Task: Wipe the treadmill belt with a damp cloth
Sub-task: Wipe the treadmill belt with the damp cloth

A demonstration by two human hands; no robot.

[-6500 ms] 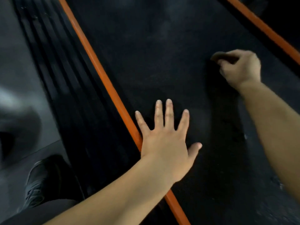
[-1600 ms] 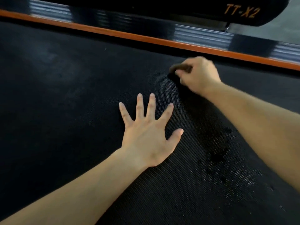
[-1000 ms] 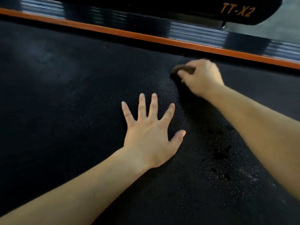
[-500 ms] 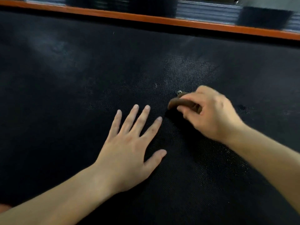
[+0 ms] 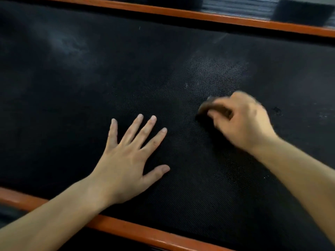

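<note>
Head view looks down on the black treadmill belt (image 5: 72, 98), which runs between an orange far rail (image 5: 199, 15) and an orange near rail (image 5: 137, 230). The right hand (image 5: 243, 122) has its fingers curled round a small dark brown cloth (image 5: 208, 107), bunched and mostly hidden in the grip. It presses the cloth on the belt right of centre, though blur makes the exact hold hard to read. The left hand (image 5: 126, 160) lies flat on the belt just left of the cloth, fingers straight and spread, holding nothing. A greyish haze (image 5: 63, 44) shows on the far left of the belt, and a few dark, damp-looking spots (image 5: 277, 111) sit right of the cloth. From this I judge the wiping only partly done, with the hazy left stretch apparently unwiped
</note>
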